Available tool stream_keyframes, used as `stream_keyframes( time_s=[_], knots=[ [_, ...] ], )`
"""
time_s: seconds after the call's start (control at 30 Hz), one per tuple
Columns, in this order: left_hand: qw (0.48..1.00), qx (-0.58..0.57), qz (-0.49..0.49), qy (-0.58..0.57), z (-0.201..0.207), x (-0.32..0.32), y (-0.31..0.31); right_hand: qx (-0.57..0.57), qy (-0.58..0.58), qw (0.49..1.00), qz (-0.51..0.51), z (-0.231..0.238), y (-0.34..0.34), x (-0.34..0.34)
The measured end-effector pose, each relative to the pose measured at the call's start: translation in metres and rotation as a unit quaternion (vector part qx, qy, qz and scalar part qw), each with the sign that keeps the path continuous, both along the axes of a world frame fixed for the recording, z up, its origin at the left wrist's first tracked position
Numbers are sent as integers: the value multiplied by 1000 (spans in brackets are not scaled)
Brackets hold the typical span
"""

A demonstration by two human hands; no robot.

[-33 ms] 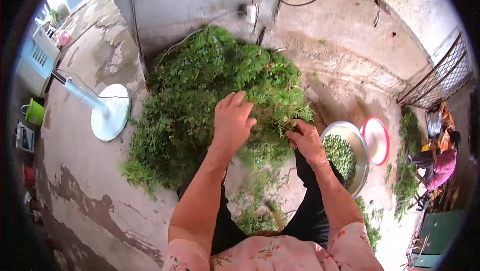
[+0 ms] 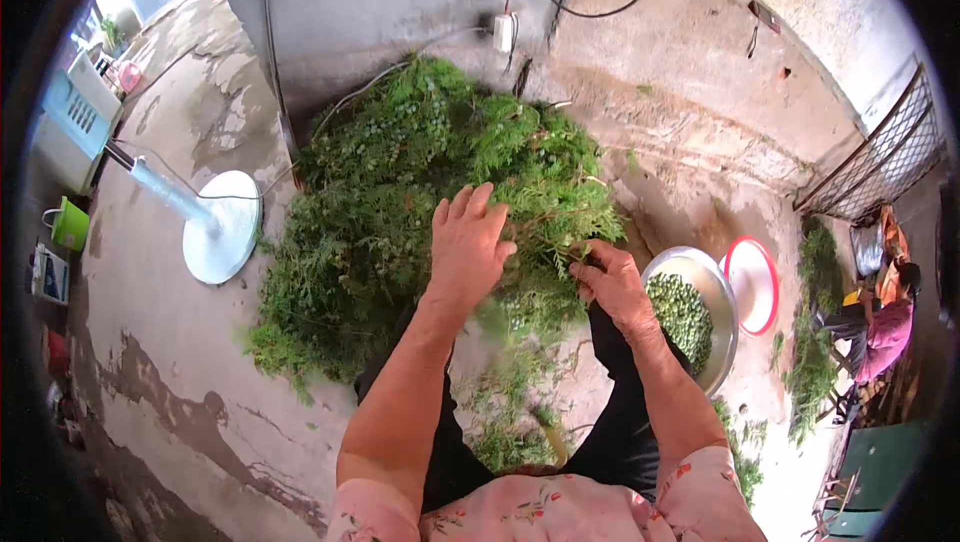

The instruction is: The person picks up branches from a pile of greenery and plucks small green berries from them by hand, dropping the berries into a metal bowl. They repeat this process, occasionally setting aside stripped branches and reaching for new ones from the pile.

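A broad heap of green branches (image 2: 360,182) lies on the concrete floor (image 2: 170,332), and the person sits at its near side with a knee to either side of the gap before it. The left hand (image 2: 468,240) is over the middle of the heap, its fingers loosely bent and the thumb standing apart from them; whether anything touches its palm cannot be told. At the heap's right edge, the right hand (image 2: 608,287) has thumb and forefinger drawn close together, pinching the end of a leafy sprig (image 2: 557,245). Just right of the heap, beside the right forearm, sits a metal bowl (image 2: 730,342) holding many small green berries (image 2: 683,317); a white basin (image 2: 752,287) with a red rim tilts just beyond that, farther right of the heap. Loose green scraps (image 2: 500,432) lie on the near side of the heap, between the legs. Left of the heap is a round white stand base (image 2: 222,232) with a pale blue pole; farther left is a green bucket (image 2: 70,225). Well right of the heap, a person in pink (image 2: 886,342) sits near more greenery (image 2: 815,372).
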State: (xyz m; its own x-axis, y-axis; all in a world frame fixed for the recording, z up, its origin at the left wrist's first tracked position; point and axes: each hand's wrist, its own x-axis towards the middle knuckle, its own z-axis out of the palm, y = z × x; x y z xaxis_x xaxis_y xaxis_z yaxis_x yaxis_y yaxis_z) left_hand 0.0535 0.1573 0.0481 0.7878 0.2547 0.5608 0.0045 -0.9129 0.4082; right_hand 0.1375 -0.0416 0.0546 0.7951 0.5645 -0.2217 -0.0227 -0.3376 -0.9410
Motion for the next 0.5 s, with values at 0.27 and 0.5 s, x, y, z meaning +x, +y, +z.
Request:
stream_keyframes(
  time_s=[0.27,0.5],
  knots=[
    [918,-340,-89,186,20,14,0,86,37,995,-25,31,11,16],
    [887,-426,-56,171,12,34,-6,193,144,970,28,25,1,44]
  ],
)
